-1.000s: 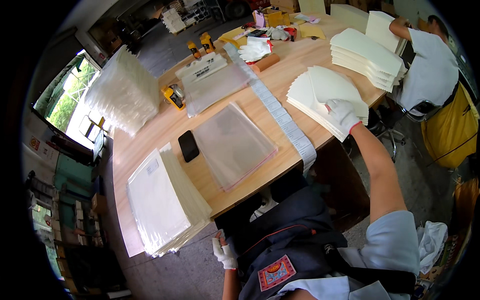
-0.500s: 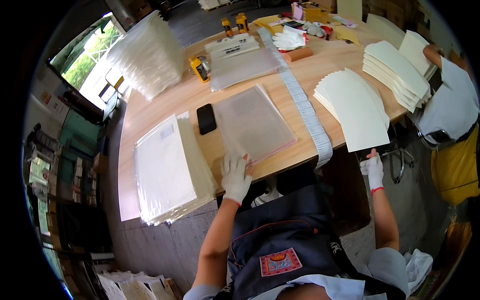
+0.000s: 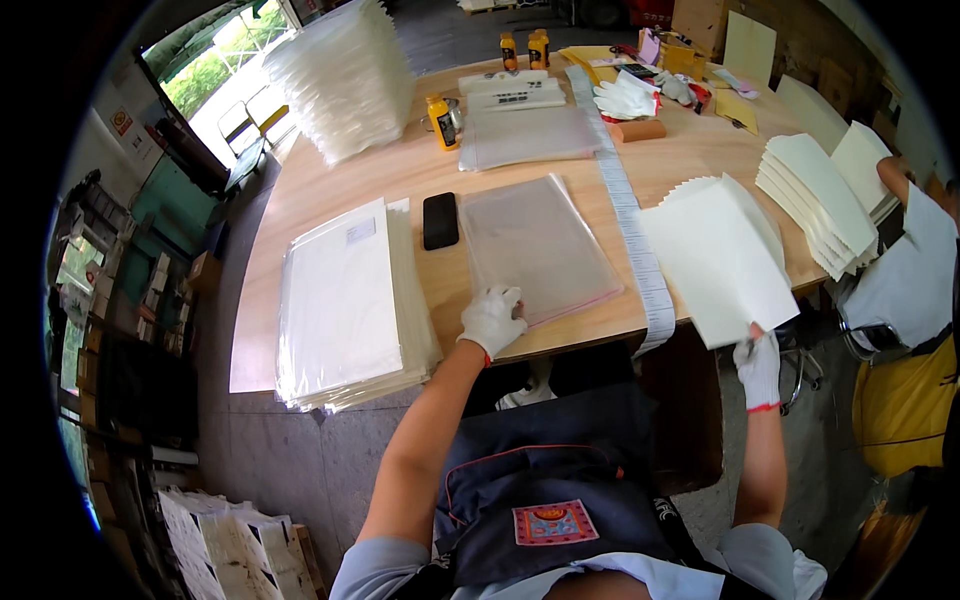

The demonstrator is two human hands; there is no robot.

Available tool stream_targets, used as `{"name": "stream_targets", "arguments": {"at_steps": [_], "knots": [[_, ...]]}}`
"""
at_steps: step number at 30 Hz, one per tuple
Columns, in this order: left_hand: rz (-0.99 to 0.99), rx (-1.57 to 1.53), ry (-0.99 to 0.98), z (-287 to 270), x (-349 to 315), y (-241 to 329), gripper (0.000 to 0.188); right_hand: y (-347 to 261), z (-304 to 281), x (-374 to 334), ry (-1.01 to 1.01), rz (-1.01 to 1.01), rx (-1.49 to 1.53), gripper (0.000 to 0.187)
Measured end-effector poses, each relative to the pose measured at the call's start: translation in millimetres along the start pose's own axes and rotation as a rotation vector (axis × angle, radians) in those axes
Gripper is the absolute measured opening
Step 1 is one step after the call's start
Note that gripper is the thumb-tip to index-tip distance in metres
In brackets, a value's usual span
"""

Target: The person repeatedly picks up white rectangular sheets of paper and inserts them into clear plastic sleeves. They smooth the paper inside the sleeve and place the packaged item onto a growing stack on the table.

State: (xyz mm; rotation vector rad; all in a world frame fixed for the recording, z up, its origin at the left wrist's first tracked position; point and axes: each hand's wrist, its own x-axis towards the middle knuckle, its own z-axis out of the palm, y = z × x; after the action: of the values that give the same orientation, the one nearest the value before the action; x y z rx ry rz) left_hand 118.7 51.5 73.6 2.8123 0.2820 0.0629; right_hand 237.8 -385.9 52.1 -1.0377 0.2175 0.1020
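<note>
My right hand [image 3: 757,365], in a white glove with bare fingertips, pinches the near edge of a white card sheet [image 3: 722,265]. The sheet is tilted and slightly bowed above a fanned stack of similar card [image 3: 768,222]. My left hand [image 3: 490,318], gloved too, has its fingers curled at the near left corner of a pile of clear plastic sleeves [image 3: 540,250] and appears to pinch the top one's edge. To its left stands a stack of white sheets in clear sleeves [image 3: 345,300], with a label on the top one. A black phone [image 3: 440,221] lies between the two piles.
A strip of printed labels [image 3: 636,225] runs across the table and hangs over its near edge. Further back are more sleeves [image 3: 525,137], orange bottles [image 3: 441,122], gloves [image 3: 627,98] and a tall wrapped stack [image 3: 345,75]. At right, a person [image 3: 905,245] sits by more card [image 3: 815,205].
My right hand has drawn the top card sheet toward me, off its stack. The fingers of my left hand have curled in at the sleeve's corner. The whole view has shifted slightly.
</note>
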Motion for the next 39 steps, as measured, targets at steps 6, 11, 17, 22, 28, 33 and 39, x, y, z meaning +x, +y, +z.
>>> {"name": "stream_targets", "arguments": {"at_steps": [6, 11, 17, 22, 28, 33, 39], "knots": [[-0.119, 0.057, -0.016, 20.1, 11.4, -9.6, 0.025, 2.5, 40.8, -80.8, -0.465, 0.416, -0.142, 0.040], [0.004, 0.010, 0.236, 22.5, 0.5, -17.9, 0.025, 33.4, 42.8, -99.6, -0.367, 0.504, -0.133, 0.035], [0.026, -0.138, 0.318, 14.4, -3.6, -17.8, 0.024, 90.4, 15.1, -97.9, -0.307, 0.507, 0.154, 0.034], [0.022, -0.319, 0.355, 9.8, -16.6, -3.4, 0.039, 98.6, 62.7, -135.3, -0.322, 0.476, 0.236, 0.021], [-0.483, -1.697, 0.814, 33.0, -37.1, 72.3, 0.041, 95.2, 90.2, -150.4, -0.337, 0.428, 0.135, 0.017], [-0.460, -2.069, 0.354, 110.2, -2.9, 40.7, 0.022, 80.6, 103.2, -147.8, -0.289, 0.388, 0.002, 0.014], [-0.462, -1.928, 0.189, 114.6, -68.2, 65.8, 0.025, 99.2, 105.9, -137.5, -0.209, 0.454, -0.137, 0.017]]}}
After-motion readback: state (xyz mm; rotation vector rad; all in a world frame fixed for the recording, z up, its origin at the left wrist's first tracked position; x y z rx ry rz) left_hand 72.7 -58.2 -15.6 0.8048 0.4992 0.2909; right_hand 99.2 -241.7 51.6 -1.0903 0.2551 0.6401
